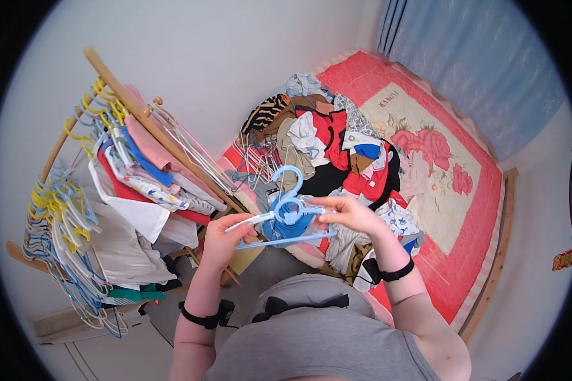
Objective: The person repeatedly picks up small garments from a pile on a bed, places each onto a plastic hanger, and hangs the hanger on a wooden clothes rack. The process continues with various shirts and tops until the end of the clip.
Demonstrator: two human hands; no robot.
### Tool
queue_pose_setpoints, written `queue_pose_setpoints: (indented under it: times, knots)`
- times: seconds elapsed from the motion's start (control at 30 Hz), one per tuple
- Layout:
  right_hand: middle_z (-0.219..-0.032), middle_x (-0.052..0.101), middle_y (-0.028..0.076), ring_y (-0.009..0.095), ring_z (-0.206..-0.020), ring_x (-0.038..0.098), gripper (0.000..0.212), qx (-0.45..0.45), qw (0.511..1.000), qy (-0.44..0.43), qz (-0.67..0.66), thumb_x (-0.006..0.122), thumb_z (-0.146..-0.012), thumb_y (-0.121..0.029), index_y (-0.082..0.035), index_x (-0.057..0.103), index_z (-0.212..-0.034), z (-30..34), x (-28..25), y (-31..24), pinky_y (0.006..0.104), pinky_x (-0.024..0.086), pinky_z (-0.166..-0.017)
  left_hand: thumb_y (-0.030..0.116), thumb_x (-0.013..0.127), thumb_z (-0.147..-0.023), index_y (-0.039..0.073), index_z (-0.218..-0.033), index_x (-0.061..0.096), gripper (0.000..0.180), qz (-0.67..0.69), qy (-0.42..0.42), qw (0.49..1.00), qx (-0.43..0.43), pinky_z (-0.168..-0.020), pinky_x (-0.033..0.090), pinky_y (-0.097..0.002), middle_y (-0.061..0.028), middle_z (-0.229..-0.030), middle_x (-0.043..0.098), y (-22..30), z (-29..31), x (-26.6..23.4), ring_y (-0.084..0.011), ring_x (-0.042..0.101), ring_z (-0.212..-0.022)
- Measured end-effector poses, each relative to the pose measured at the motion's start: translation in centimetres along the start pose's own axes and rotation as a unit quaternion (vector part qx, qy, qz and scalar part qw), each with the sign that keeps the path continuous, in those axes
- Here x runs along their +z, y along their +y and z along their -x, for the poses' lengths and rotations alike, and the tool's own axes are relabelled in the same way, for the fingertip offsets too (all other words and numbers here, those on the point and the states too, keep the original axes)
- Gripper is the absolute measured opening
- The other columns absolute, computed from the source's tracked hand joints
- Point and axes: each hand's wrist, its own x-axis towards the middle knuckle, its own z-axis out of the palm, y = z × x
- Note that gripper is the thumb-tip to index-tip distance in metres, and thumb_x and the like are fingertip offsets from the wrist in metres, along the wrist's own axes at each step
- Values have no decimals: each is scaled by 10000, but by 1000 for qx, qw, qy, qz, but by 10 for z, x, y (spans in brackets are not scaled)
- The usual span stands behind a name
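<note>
A light-blue plastic hanger (290, 199) is held out in front of my body, its hook pointing away from me and its straight bar nearest me. My left hand (220, 242) grips the left shoulder of the hanger, fingers closed around it. On the other side my right hand (351, 214) pinches the right shoulder between thumb and fingers. No garment hangs on it. Behind and beneath it lies a blue piece of clothing (285, 225), partly covered by the hanger. Several white wire hangers (255, 159) lie in a heap beyond my left hand.
A large heap of mixed clothes (327, 136) lies on a bed with a red floral blanket (454, 235). On the left stands a wooden rack (140, 108) with hung clothes and many yellow, white and blue hangers (51, 203). A blue curtain (476, 70) hangs at the far right.
</note>
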Motion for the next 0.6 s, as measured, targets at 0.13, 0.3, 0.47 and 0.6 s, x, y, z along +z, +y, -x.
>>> queue_pose_setpoints:
  times: [0.13, 0.3, 0.47, 0.6]
  knots:
    - [-862, 696, 23, 72, -826, 621, 264, 10, 995, 103, 9, 553, -1009, -244, -5, 660, -1035, 4, -46, 28, 246, 493, -753, 64, 633, -916, -49, -1105, 683, 225, 69, 64, 995, -36, -653, 481, -240, -72, -806, 684, -8, -18, 13, -107, 587, -677]
    - [-867, 715, 49, 86, -803, 639, 221, -16, 997, 79, -13, 548, -1012, -176, 8, 670, -998, -1, -46, 36, 242, 504, -742, 70, 631, -918, -58, -1120, 678, 245, 41, 14, 996, -76, -660, 474, -244, -70, -810, 676, -3, -34, 43, -111, 585, -691]
    - [-834, 708, 29, 76, -747, 627, 228, 17, 998, 60, -3, 560, -1009, -212, -15, 659, -1066, -10, -59, 55, 243, 492, -697, 76, 626, -924, -55, -1110, 685, 235, 31, 30, 995, -85, -650, 471, -251, -72, -813, 679, -13, -50, 55, -107, 576, -679]
    - [-842, 704, 81, 171, -788, 677, 257, 69, 988, 33, 131, 630, -948, -258, -39, 649, -1081, -22, -60, 43, 321, 511, -737, 150, 589, -977, -13, -1263, 614, 331, -32, -26, 988, -147, -785, 491, -283, -109, -975, 704, -24, -69, 60, -142, 629, -867]
